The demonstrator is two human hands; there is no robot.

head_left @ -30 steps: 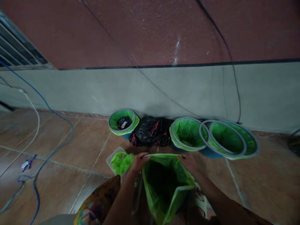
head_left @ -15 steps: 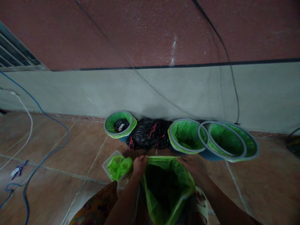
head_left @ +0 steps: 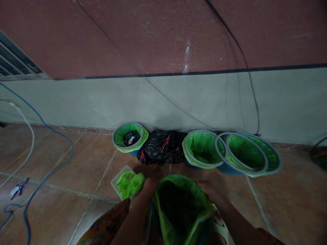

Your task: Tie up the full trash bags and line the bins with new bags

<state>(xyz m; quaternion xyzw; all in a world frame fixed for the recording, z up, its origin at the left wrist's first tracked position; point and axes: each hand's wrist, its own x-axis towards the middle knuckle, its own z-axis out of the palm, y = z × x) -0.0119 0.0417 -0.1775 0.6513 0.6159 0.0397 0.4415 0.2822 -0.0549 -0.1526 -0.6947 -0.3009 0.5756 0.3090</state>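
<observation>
Low in front of me, a green trash bag [head_left: 176, 183] lines a blue bin, its mouth wide and rounded, the inside dark. My left hand [head_left: 151, 186] is at the bag's left far edge, closed on the plastic. On the opposite side my right hand [head_left: 205, 189] grips the right far edge. Fingertips of both hands are partly hidden behind the bag. Just left of my left hand, a clear plastic tub [head_left: 117, 183] holds a crumpled green bag [head_left: 129, 183].
Along the wall stand a green-lined bin [head_left: 118, 146], black tied bags [head_left: 155, 146], another lined bin [head_left: 189, 154] and overlapping grey rings [head_left: 267, 163] on lined bins. A blue cable [head_left: 61, 165] and purple-handled clippers [head_left: 19, 189] lie on the tiles at left.
The bag's far edge, stretched straight between my hands before, now curves round the bin's mouth. Both hands have moved slightly down toward me.
</observation>
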